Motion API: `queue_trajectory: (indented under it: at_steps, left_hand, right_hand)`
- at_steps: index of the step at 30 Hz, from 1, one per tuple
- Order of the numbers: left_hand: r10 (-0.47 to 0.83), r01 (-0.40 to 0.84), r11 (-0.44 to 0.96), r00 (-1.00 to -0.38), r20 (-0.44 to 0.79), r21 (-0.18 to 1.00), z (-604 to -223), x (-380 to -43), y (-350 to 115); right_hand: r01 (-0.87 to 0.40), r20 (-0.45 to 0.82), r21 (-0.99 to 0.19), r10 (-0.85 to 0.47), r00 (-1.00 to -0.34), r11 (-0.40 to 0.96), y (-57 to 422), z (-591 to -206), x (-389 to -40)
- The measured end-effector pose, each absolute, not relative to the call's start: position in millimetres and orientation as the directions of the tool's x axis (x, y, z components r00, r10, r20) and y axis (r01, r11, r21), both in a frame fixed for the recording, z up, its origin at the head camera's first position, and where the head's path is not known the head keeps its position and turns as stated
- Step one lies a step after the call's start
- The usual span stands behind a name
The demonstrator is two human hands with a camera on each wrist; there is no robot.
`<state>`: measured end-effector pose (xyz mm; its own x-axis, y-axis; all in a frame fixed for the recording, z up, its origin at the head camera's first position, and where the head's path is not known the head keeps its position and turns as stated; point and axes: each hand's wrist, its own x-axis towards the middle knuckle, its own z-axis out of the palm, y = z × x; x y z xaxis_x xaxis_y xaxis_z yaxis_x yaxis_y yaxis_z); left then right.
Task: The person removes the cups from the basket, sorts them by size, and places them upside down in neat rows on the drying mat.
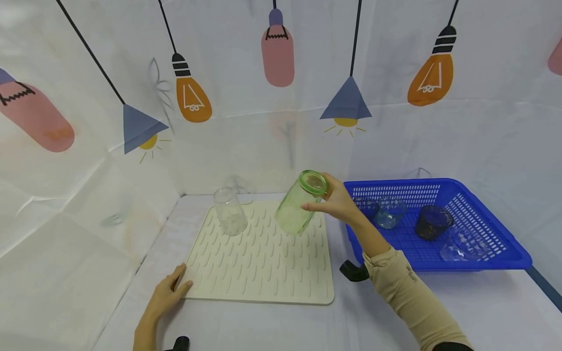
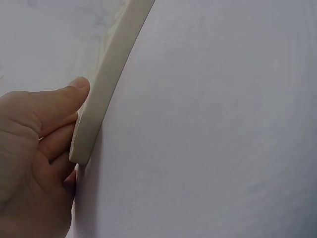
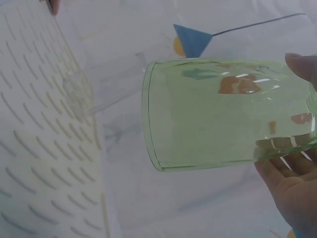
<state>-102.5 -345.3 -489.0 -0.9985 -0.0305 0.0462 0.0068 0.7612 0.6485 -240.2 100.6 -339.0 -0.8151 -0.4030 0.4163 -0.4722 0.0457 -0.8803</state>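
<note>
A pale green drinking glass (image 1: 291, 212) is in my right hand (image 1: 335, 202), tilted over the far part of a cream ridged drying mat (image 1: 259, 273). Thumb and fingers grip it near its upper end, which shows a bright green ring. In the right wrist view, the green glass (image 3: 208, 116) points its other end towards the mat. A clear glass (image 1: 230, 214) stands on the mat at the back left. My left hand (image 1: 164, 295) holds the mat's near left corner; the left wrist view shows the thumb over the mat's edge (image 2: 101, 94) and the fingers curled beside it.
At the right stands a blue plastic basket (image 1: 487, 261) with slotted walls. Inside are a dark glass (image 1: 432, 223), a light bluish glass (image 1: 390, 213) and other glassware. A white curtain (image 1: 246, 146) printed with lamps hangs behind the white-covered table (image 1: 246, 326).
</note>
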Motion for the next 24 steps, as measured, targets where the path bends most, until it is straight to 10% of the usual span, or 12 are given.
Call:
queue_trajectory:
  at_steps: [24]
  left_hand:
    - [-0.039, 0.068, 0.726, -0.989, 0.14, 0.684, -492.5, -98.9, -346.2]
  right_hand:
    - [-0.384, 0.343, -0.922, -0.359, -0.868, 0.047, 48.5, -367.1, -289.0]
